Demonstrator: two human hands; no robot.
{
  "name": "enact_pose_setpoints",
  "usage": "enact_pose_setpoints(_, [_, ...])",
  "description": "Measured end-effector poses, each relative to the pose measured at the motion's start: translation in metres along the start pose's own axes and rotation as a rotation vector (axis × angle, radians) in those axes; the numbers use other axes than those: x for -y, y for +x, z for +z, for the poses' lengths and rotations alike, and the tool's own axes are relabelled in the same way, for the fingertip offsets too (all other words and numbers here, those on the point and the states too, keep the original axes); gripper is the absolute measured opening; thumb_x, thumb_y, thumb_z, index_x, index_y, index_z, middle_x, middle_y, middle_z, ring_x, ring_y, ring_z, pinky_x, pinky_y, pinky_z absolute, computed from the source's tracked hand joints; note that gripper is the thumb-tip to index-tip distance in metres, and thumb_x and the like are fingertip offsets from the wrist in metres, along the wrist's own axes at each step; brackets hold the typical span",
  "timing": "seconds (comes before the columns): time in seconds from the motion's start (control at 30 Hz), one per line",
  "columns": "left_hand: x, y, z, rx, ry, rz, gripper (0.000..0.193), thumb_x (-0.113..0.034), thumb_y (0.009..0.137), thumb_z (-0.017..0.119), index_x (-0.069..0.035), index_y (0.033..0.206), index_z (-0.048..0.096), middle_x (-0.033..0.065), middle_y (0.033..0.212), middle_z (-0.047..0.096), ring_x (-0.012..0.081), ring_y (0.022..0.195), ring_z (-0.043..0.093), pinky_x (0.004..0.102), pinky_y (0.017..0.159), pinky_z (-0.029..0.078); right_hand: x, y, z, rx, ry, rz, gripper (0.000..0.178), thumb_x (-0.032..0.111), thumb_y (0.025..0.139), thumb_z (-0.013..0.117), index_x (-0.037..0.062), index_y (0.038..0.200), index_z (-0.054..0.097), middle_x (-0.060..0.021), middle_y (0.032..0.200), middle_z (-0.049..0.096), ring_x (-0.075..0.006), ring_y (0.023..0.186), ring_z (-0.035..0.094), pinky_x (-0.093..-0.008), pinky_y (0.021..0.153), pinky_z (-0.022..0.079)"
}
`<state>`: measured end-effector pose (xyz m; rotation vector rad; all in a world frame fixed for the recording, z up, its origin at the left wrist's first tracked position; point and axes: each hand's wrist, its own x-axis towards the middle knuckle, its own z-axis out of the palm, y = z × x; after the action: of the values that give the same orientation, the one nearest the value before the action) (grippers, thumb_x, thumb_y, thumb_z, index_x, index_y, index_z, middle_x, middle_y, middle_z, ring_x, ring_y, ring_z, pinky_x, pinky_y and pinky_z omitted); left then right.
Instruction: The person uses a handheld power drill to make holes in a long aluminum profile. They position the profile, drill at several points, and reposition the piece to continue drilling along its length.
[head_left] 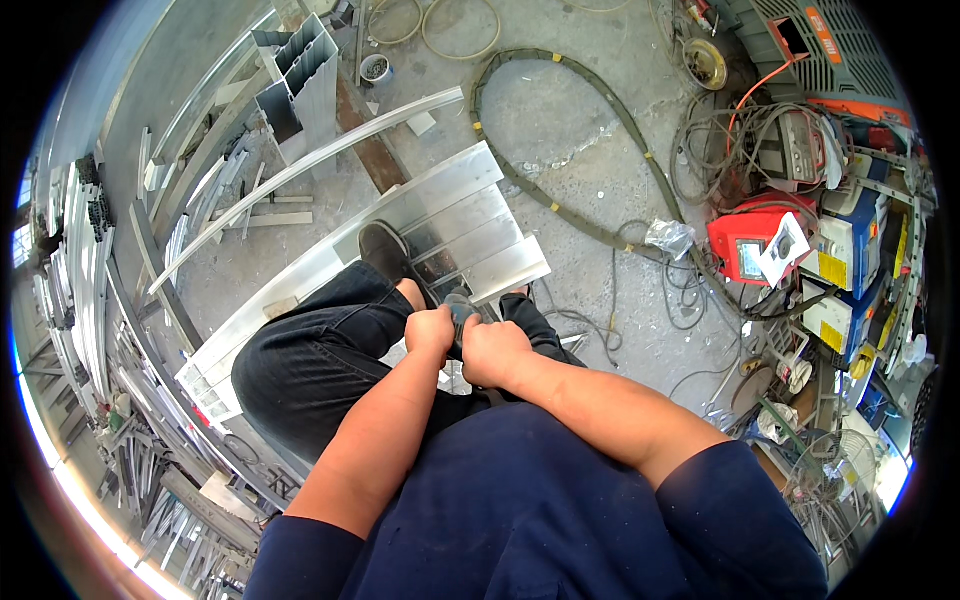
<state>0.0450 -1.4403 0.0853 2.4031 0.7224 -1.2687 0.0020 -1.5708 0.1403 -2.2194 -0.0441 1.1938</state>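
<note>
The left hand (430,332) and right hand (495,352) are both curled round a dark tool (461,311) between them. Ahead of the hands lies a shiny metal panel (455,212). Work seems started; I can't tell what's finished or left.

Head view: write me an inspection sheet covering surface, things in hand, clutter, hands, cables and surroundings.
Surface: grey concrete floor, marked and dotted with small scraps.
Things in hand: dark tool, partly hidden by the hands; a silver metal panel lies close by, with the left shoe over it.
Clutter: metal lengths piled along the left; a white bucket stands beyond the panel.
Hands: left hand and right hand closed on the tool.
Cables: thick green hose looped on the floor; tangled cables at the right.
Surroundings: red machine and a fan at the right.
</note>
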Motion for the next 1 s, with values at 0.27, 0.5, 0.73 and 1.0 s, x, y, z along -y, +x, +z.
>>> enact_pose_setpoints(0.27, [-0.002,-0.003,-0.001,0.004,-0.104,-0.091,0.049,-0.037,0.088,0.054,0.009,0.087,0.07,0.0262,0.084,0.07,0.0372,0.069,0.069,0.0446,0.067,0.053,0.001,0.0,-0.001,0.033,0.001,-0.002,0.071,0.017,0.072,0.061,-0.021,0.129,0.041,-0.0231,0.087,0.071,-0.0339,0.079,0.072,-0.0405,0.073,0.056])
enact_pose_setpoints(0.5, [0.0,0.0,0.0,0.002,-0.066,-0.062,0.048,-0.036,0.087,0.055,0.01,0.089,0.07,0.027,0.088,0.07,0.0386,0.072,0.069,0.0443,0.071,0.053,0.001,-0.002,-0.001,0.017,-0.02,-0.007,0.071,0.017,0.072,0.061,-0.0209,0.129,0.041,-0.0231,0.086,0.071,-0.0335,0.079,0.072,-0.0403,0.073,0.056])
enact_pose_setpoints(0.73, [0.008,0.009,0.006,0.011,-0.065,-0.078,0.048,-0.037,0.086,0.056,0.009,0.091,0.07,0.0279,0.094,0.069,0.0399,0.085,0.069,0.0443,0.078,0.052,0.001,-0.002,-0.002,0.012,-0.01,-0.002,0.071,0.017,0.072,0.061,-0.0209,0.129,0.042,-0.0235,0.086,0.071,-0.0337,0.079,0.072,-0.0407,0.072,0.057])
enact_pose_setpoints(1.0, [0.007,0.007,0.004,0.013,-0.061,-0.06,0.048,-0.037,0.086,0.057,0.009,0.09,0.07,0.028,0.095,0.069,0.04,0.085,0.069,0.0445,0.078,0.052,0.002,-0.002,-0.003,0.028,-0.015,0.003,0.072,0.018,0.073,0.061,-0.02,0.13,0.041,-0.0237,0.088,0.071,-0.0342,0.08,0.072,-0.0409,0.073,0.057])
